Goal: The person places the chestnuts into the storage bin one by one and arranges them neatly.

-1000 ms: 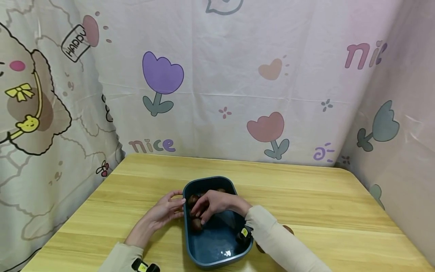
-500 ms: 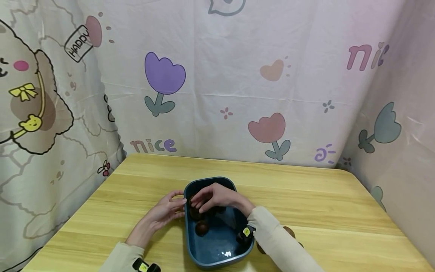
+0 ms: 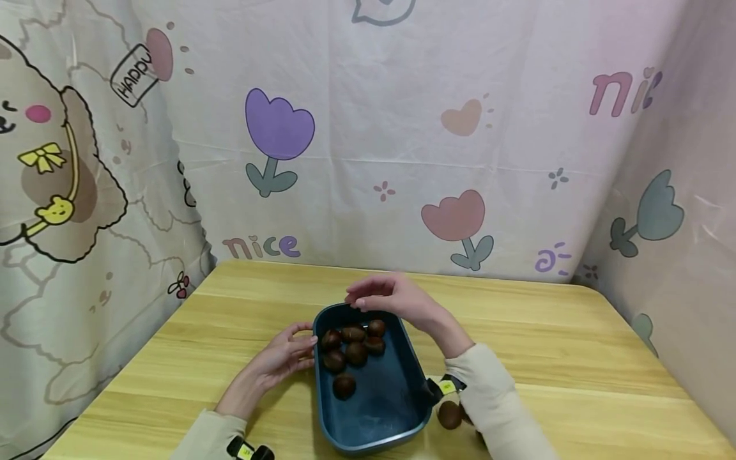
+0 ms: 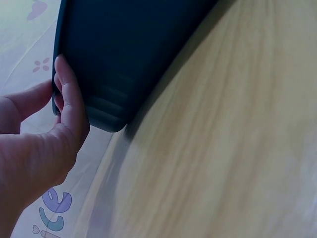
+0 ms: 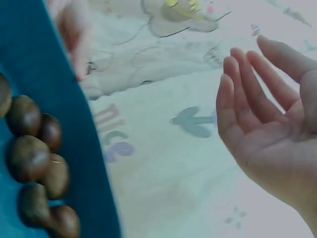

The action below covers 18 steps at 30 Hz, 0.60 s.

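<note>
A dark blue-green rectangular bin stands on the table with several brown chestnuts lying in its far left part. One chestnut sits a little apart, closer to the person. My left hand is at the bin's left side, its fingertips touching the wall near the rim; in the left wrist view its fingers lie along the outer wall. Over the bin's far edge my right hand is raised, fingers loosely extended. The right wrist view shows its palm bare, with the chestnuts off to the side.
More chestnuts lie on the wooden table right of the bin, partly hidden by the right sleeve. A printed cloth hangs behind the table and along both sides.
My right hand has risen out of the bin and moved back over its far edge, uncovering the chestnuts inside. The single near chestnut has shifted slightly toward the person. My left hand stays put.
</note>
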Each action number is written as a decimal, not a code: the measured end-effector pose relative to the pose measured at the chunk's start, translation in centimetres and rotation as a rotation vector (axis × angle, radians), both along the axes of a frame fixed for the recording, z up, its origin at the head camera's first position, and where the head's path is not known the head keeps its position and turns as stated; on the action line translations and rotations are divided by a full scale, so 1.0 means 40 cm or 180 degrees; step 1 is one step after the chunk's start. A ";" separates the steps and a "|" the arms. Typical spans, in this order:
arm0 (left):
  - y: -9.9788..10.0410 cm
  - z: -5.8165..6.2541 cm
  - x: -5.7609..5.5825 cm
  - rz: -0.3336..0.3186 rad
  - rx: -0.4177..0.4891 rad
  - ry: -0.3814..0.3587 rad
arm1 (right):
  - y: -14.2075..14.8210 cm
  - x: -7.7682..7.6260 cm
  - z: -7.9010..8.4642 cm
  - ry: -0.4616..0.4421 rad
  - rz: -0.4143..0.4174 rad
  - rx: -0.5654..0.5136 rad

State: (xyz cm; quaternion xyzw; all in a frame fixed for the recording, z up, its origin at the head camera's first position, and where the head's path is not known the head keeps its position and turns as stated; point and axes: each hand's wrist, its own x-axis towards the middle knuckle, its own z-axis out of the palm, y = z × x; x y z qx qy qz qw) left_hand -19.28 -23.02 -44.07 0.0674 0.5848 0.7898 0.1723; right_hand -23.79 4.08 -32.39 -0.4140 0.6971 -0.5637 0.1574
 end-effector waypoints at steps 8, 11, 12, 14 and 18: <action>0.003 0.003 0.000 0.0015 0.0001 -0.0023 | 0.101 0.053 0.021 0.0107 -0.0255 0.0218; 0.003 0.004 -0.001 0.0008 -0.0007 -0.0016 | 0.143 0.057 -0.003 0.0192 -0.0201 0.0337; 0.003 0.004 -0.001 0.0006 -0.0010 -0.0013 | 0.158 0.056 -0.014 0.0218 -0.0177 0.0379; 0.003 0.003 -0.001 0.0002 -0.0016 -0.0007 | 0.189 0.055 -0.039 0.0237 -0.0137 0.0462; 0.001 0.001 -0.001 0.0000 -0.0019 0.0003 | 0.254 0.051 -0.090 0.0142 -0.0163 0.0635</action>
